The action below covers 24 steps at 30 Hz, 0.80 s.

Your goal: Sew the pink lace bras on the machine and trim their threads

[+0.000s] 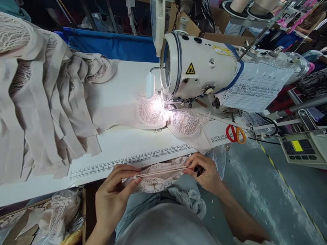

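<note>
A thin pale strap (163, 172), doubled into two strands, is stretched between my hands just in front of the table edge. My left hand (114, 190) pinches its left end between thumb and fingers. At the other end, my right hand (204, 170) pinches the strap, and a small dark tool (199, 169), its kind mostly hidden, sits in that palm. Lace pieces (155, 185) lie beneath the strap, over my lap. Under the sewing machine's (199, 64) lit needle area rests a pale bra with lace cups (187, 124), its band reaching left.
Layered bra pieces (48, 102) cover the table's left side. A printed ruler (133, 159) runs along the front edge. Scissors with red and orange handles (235, 133) lie right of the machine. A box of lace scraps (58, 211) is at lower left, a control panel (298, 148) at right.
</note>
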Tool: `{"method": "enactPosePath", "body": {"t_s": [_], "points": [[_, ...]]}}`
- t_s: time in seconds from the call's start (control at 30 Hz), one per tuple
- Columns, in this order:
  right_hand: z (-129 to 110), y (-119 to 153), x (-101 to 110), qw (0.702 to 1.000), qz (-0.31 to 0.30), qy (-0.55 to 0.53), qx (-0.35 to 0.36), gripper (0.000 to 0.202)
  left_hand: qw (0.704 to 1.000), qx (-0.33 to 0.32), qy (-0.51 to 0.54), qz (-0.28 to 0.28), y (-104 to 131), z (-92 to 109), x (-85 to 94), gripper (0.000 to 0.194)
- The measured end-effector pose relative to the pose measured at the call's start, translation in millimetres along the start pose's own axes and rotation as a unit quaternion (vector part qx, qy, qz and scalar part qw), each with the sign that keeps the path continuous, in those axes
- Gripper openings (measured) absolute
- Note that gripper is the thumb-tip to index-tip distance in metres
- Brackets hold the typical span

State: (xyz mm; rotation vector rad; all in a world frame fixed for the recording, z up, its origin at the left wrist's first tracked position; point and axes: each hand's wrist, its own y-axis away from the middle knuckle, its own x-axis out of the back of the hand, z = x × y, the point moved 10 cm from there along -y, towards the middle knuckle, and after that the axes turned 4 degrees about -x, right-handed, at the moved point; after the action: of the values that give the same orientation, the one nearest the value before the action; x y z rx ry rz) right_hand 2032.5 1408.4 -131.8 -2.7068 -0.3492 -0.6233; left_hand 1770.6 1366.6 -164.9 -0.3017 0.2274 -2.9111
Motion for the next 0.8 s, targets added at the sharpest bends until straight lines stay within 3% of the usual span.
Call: {"method": "enactPosePath", "body": {"t_s": [0.2, 0.37, 0.53, 0.6, 0.67, 0.77, 0.8], "points": [[8, 4, -2, 0.999, 0.026, 0.008, -0.041, 0.017, 0.999, -0.021, -0.032, 0.005, -3, 9, -2.2, 0.008], [12, 1, -7, 0.996, -0.009, 0.037, -0.077, 0.004, 1.0, -0.024, -0.018, 0.002, -1, 5, -4.0, 0.009], [6, -7, -5, 0.984, -0.092, -0.111, -0.107, 0.014, 1.0, -0.007, 0.017, -0.005, 1, -14, 2.1, 0.005], [-3, -8, -8, 0.97, -0.139, -0.173, -0.104, 0.012, 0.998, 0.017, 0.037, -0.053, -1, -19, -4.3, 0.004], [-11, -7, -15, 0.962, -0.164, -0.187, -0.109, 0.011, 0.988, 0.034, 0.044, -0.141, 0, -17, -22.2, 0.005], [-24, -7, -30, 0.975, -0.167, -0.111, -0.099, 0.012, 0.961, -0.013, 0.03, -0.274, 7, 8, -59.3, 0.033], [-30, -7, -37, 0.98, -0.167, -0.077, -0.082, 0.012, 0.954, -0.045, 0.025, -0.296, 10, 18, -69.6, 0.032]]}}
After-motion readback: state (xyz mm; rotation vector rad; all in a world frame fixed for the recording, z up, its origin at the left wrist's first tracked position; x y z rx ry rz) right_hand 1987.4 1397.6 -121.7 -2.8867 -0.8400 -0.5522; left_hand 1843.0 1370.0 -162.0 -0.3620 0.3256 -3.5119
